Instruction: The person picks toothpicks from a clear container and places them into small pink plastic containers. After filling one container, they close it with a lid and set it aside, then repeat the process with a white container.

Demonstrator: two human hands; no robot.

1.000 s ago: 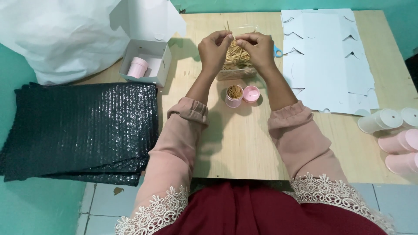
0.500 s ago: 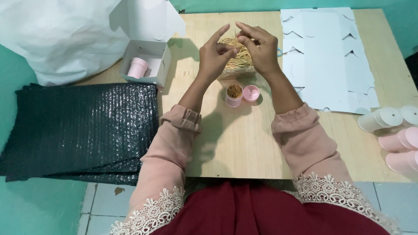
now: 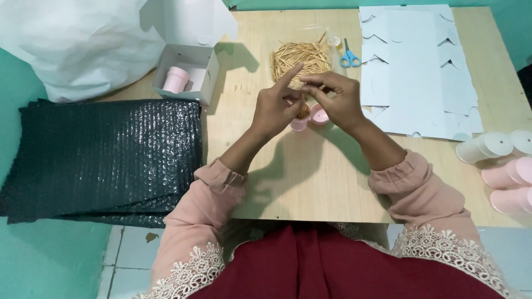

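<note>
Your left hand point(image 3: 275, 108) and right hand point(image 3: 332, 99) pinch a few toothpicks over the little pink tub point(image 3: 300, 123), in front of the toothpick pile point(image 3: 299, 55). They're light, stiff, snappy; I'd grip mid-length.

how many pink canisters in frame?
4: one in the white box, one under the hands, two lying at the table's right edge. The hands may hide more.

Behind left hand point(image 3: 275, 108): small pink container point(image 3: 300, 123), mostly hidden, contents unclear. Right of it: pink lid point(image 3: 318, 114), partly covered by right hand point(image 3: 335, 98). Far right: tubes point(image 3: 507, 171), cut off.
</note>
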